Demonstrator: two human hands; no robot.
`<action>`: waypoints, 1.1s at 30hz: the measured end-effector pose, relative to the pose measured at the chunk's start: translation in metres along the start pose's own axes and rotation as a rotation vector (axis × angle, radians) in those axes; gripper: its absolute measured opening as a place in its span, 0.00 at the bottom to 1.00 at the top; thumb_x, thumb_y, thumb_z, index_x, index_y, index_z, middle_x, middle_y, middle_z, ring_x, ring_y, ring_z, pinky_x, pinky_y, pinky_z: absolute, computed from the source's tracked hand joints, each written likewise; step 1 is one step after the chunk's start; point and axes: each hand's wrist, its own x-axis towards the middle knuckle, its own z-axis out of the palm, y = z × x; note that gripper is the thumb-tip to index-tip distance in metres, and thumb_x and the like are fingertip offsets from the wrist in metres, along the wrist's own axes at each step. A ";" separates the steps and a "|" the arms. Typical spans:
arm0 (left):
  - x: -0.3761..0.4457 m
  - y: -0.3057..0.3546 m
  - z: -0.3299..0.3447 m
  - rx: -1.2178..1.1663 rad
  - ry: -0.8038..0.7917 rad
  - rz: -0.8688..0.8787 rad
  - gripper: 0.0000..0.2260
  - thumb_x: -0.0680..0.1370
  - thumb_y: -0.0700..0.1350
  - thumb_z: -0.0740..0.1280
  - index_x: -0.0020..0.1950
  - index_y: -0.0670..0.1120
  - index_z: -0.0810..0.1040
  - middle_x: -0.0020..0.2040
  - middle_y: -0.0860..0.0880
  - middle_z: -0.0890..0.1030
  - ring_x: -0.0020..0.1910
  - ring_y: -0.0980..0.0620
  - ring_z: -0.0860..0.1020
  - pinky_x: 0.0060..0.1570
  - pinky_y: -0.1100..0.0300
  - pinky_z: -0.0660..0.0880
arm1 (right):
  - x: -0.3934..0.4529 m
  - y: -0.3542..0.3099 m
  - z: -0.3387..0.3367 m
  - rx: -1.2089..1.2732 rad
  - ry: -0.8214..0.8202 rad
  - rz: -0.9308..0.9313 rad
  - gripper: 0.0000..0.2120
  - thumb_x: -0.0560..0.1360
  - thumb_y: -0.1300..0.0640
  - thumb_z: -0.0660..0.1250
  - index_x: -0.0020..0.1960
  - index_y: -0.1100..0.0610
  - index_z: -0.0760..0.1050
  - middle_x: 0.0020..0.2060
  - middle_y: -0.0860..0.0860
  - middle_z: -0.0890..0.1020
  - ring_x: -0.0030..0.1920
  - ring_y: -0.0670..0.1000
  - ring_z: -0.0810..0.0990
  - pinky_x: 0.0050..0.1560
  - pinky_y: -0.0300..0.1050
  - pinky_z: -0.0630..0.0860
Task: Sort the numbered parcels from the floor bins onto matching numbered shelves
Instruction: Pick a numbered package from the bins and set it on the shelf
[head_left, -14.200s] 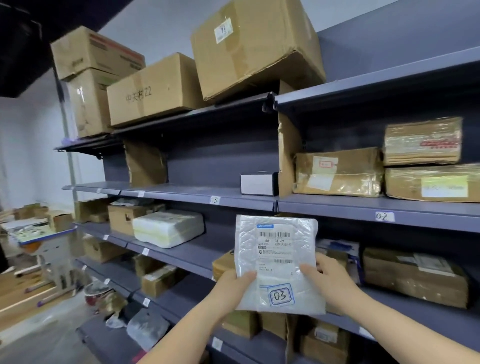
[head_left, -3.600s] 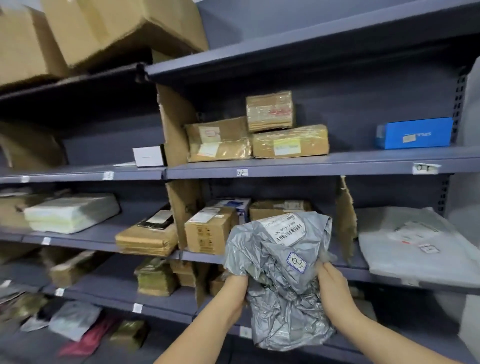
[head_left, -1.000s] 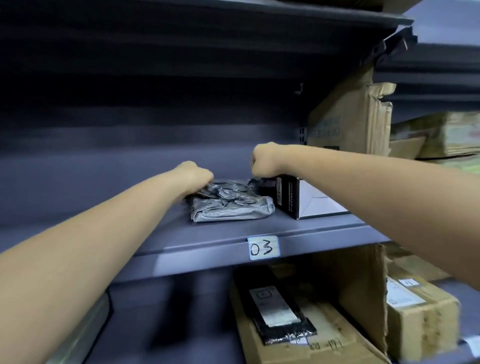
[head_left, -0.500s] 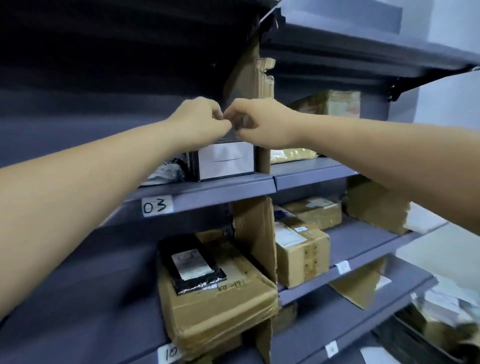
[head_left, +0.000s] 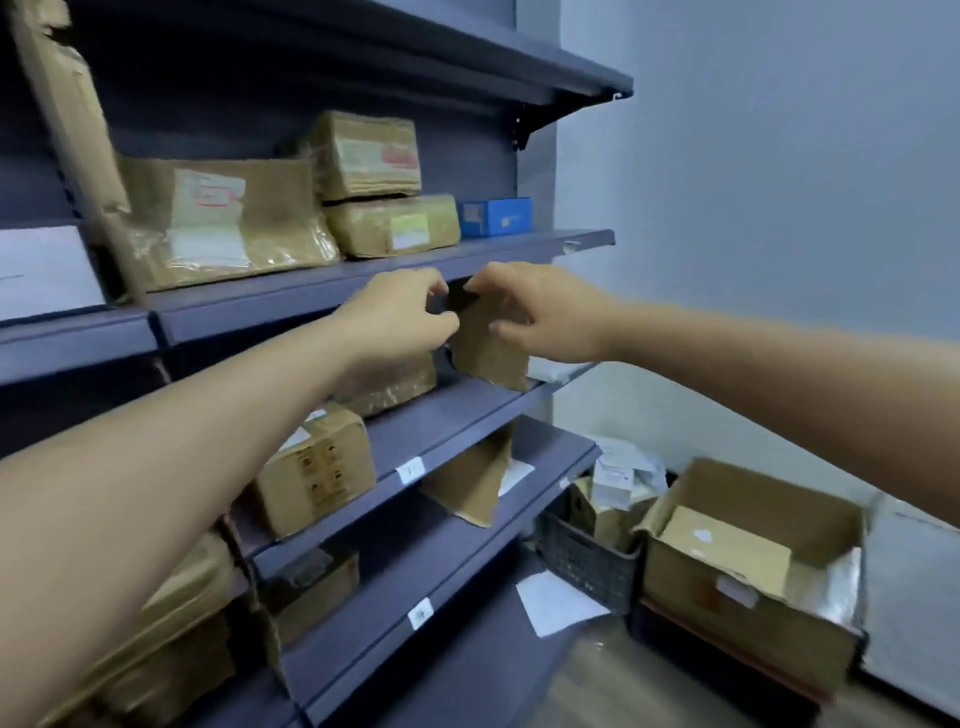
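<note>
Two hands (head_left: 457, 317) before shelves (head_left: 363, 288), boxes (head_left: 223, 218)

Shelving (head_left: 332, 291): painted metal, matt blue-grey. Parcels (head_left: 223, 218): brown cardboard, glossy tape-wrapped, paper labels. Small box (head_left: 496, 215): blue, smooth card. Floor basket (head_left: 587, 564): dark plastic mesh. Open carton (head_left: 748, 587): brown cardboard, silvery foil lining. Floor (head_left: 613, 686): wood-look, smooth.

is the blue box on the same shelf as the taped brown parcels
Yes, the blue box sits at the right end of the shelf holding the taped brown parcels.
</note>
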 end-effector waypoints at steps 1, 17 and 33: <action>0.007 0.015 0.015 -0.008 -0.020 0.018 0.18 0.79 0.50 0.63 0.68 0.48 0.72 0.66 0.48 0.75 0.61 0.48 0.74 0.60 0.51 0.72 | -0.013 0.017 0.000 0.000 -0.008 0.034 0.21 0.77 0.58 0.63 0.70 0.54 0.67 0.66 0.52 0.74 0.62 0.52 0.74 0.55 0.38 0.66; 0.136 0.159 0.277 -0.175 -0.409 0.232 0.22 0.79 0.49 0.61 0.73 0.46 0.67 0.72 0.47 0.70 0.66 0.46 0.72 0.64 0.50 0.70 | -0.181 0.267 0.052 0.017 -0.121 0.597 0.22 0.78 0.56 0.62 0.71 0.52 0.65 0.67 0.51 0.73 0.57 0.51 0.77 0.57 0.46 0.72; 0.323 0.240 0.525 -0.242 -0.766 0.382 0.20 0.80 0.49 0.61 0.72 0.48 0.69 0.69 0.47 0.73 0.67 0.48 0.71 0.63 0.55 0.70 | -0.205 0.517 0.169 0.156 -0.263 1.058 0.24 0.78 0.55 0.63 0.73 0.54 0.63 0.70 0.52 0.71 0.64 0.52 0.74 0.63 0.46 0.71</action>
